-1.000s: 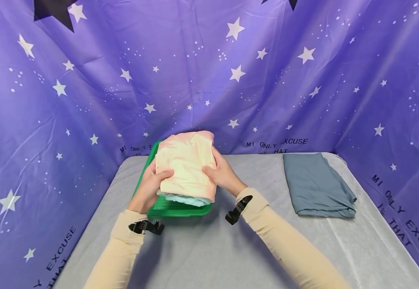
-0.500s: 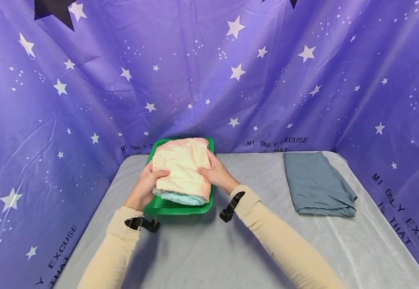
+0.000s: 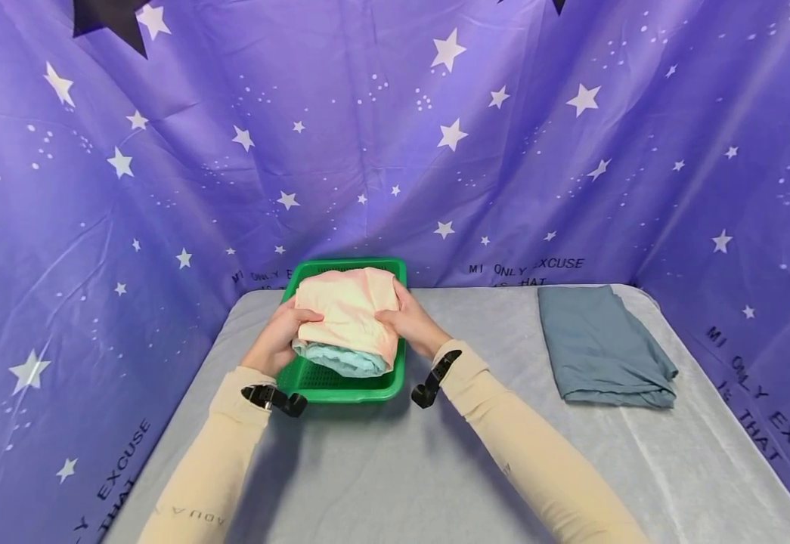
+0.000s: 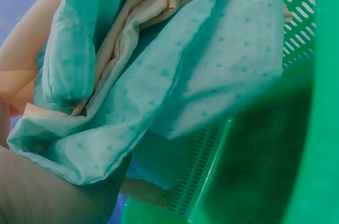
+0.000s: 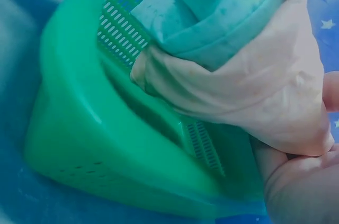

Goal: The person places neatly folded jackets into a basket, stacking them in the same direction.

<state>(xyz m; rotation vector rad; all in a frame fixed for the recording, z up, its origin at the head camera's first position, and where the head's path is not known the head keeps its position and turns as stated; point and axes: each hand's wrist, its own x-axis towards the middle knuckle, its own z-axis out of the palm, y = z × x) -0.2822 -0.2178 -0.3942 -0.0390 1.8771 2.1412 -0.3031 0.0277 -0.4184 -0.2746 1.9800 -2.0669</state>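
Note:
Both hands hold a folded peach cloth [image 3: 350,306] over a green plastic basket [image 3: 347,395]. A light teal layer [image 3: 345,360] with a small print shows along its near edge and fills much of the left wrist view. The left hand [image 3: 277,336] grips the left side, thumb on top and fingers underneath, mostly hidden. On the opposite side the right hand [image 3: 416,323] pinches the cloth the same way. From the right wrist view, the cloth's lower folds hang above the basket's slotted floor, within its rim [image 5: 132,134].
A folded grey-blue cloth [image 3: 605,344] lies at the right of the grey-covered table [image 3: 374,476]. Purple star-printed curtains [image 3: 367,136] enclose the back and sides. Black straps with small cameras [image 3: 275,399] sit on both wrists.
The held cloth has come down over the basket and its near edge has tilted to show more of the teal layer. The basket's far rim, hidden earlier, is now visible.

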